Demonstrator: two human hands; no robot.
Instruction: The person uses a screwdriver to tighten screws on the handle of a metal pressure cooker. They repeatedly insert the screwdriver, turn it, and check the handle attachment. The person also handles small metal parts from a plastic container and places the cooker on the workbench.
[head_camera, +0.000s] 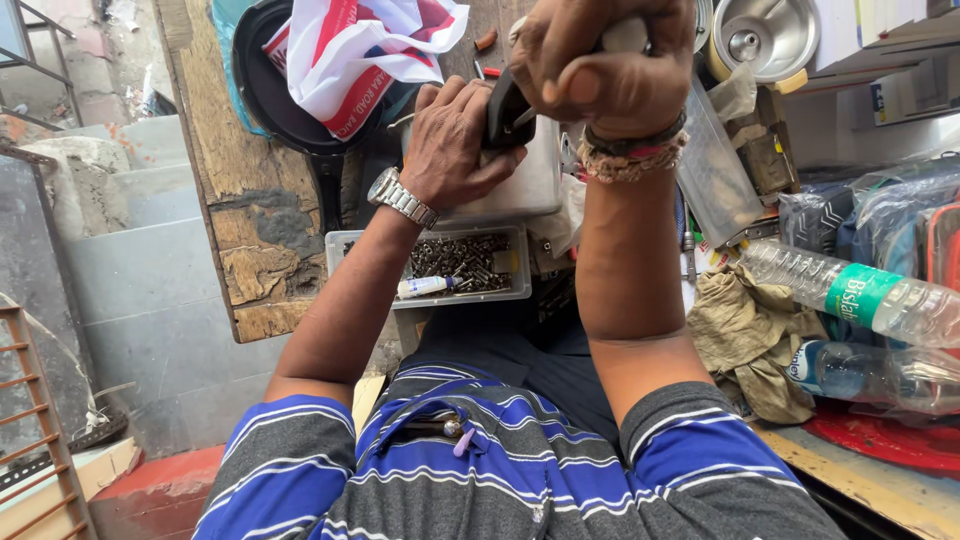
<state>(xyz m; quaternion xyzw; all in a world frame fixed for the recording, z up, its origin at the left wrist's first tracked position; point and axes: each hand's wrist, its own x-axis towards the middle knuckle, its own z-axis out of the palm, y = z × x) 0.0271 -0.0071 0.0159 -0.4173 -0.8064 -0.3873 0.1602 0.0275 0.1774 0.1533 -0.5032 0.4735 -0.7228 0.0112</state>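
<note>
My left hand (455, 140), with a metal watch on its wrist, grips a small black object (505, 110) from the left. Over the same black object, my right hand (600, 65) is closed in a fist around a light-coloured handle, thread bands on its wrist. What tool the handle belongs to is hidden by the fingers. Both hands hover above a grey metal box (525, 185) on the worn wooden bench (250, 210).
A clear plastic tray of small metal parts (465, 262) with a white tube sits below the hands. A black pan (275, 100) holds a red-white bag. Right side: plastic water bottles (860, 295), a crumpled cloth (745, 335), a steel vessel (760, 35), clutter.
</note>
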